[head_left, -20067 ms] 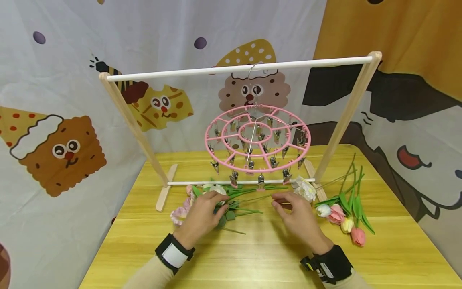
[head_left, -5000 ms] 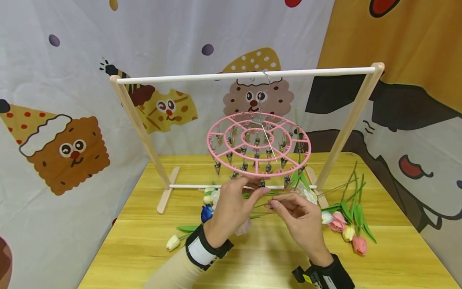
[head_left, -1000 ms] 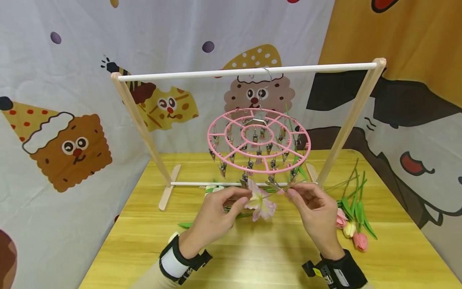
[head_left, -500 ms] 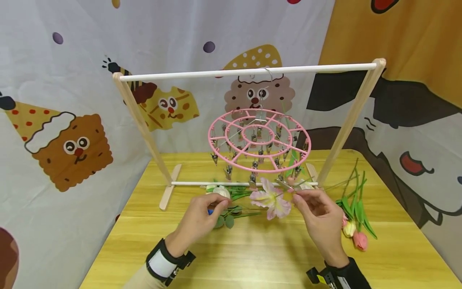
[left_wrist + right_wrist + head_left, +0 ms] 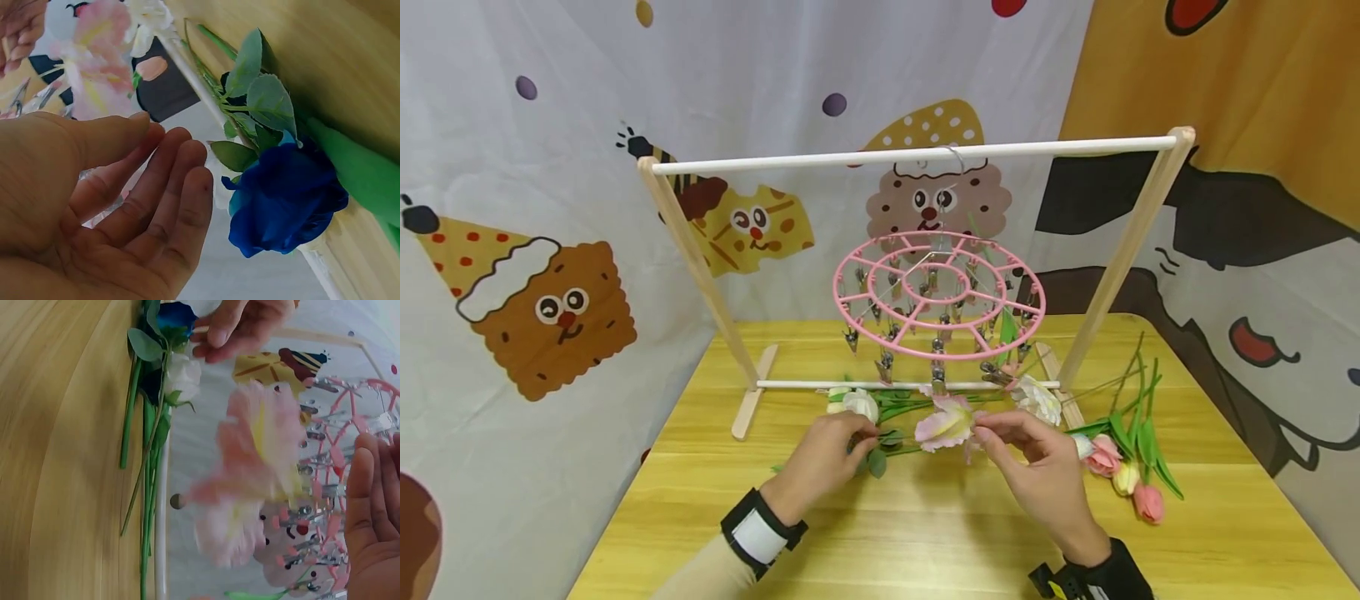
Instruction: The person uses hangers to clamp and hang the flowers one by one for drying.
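The right hand [image 5: 1037, 475] holds nothing that can be seen, its thumb and forefinger a narrow gap apart beside the pink flower [image 5: 946, 427]; the head view does not settle whether they touch a petal, but the right wrist view shows the hand apart from it. The pink flower, blurred in that view, is off the table between the two hands, just under the front edge of the hanger [image 5: 910, 353]. Which clip bears it cannot be told; one clip [image 5: 997, 373] near the right hand tilts sideways, while others dangle upright. The left hand [image 5: 823, 462], loosely curled with nothing in its grasp, is just beside the blue rose [image 5: 284, 194], which the head view hides behind the fingers. Beyond the fingertips of the left hand lie green leaves [image 5: 877, 462] and a white rose [image 5: 860, 404], with stems reaching to the right. A green leaf [image 5: 1006, 333] hangs below the right side of the hanger, above a white flower [image 5: 1037, 402]. Farther right, a pink rose [image 5: 1103, 456], a yellow tulip [image 5: 1126, 478] and a pink tulip [image 5: 1148, 503] lie together on the table [image 5: 925, 542]. The hanger is hooked over the rod [image 5: 820, 158] of a wooden rack, in front of a printed cloth [image 5: 745, 75].
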The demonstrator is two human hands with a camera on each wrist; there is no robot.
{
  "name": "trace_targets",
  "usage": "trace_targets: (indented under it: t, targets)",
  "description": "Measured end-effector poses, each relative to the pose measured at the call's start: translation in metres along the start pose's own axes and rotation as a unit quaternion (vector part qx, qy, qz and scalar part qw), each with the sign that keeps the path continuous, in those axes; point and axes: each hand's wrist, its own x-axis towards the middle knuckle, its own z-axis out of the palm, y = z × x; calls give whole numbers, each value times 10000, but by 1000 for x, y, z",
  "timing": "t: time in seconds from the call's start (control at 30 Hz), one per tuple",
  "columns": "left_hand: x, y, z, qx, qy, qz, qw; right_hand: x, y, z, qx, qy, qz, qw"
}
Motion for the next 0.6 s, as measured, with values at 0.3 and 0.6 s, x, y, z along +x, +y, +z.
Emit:
trace_targets:
  t: [0.3, 0.6]
  targets:
    - [14, -2, 12, 893, 21, 468, 9949, 6, -1, 18, -73, -524, 207, 9984]
    - [24, -9, 28, 1810, 54, 732, 9807, 6, 1, 35, -169, -975, 770, 9921]
